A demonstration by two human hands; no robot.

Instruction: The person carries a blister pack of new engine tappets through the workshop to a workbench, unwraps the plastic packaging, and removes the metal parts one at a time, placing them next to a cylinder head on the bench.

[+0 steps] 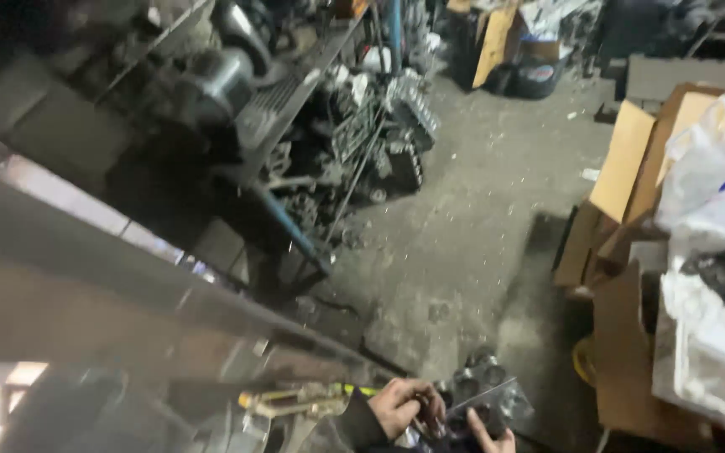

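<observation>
Both hands on a grey cast-metal part with round bores [487, 394], low at the frame's bottom edge.

The left hand [404, 407] has its grip clenched around the part's near side; the right hand [490, 438] holds it from beneath, fingers up. A yellow-handled metal tool [299, 401] lies just left. Beyond, dusty concrete floor [480, 201], brown cardboard boxes [631, 168] right.
</observation>
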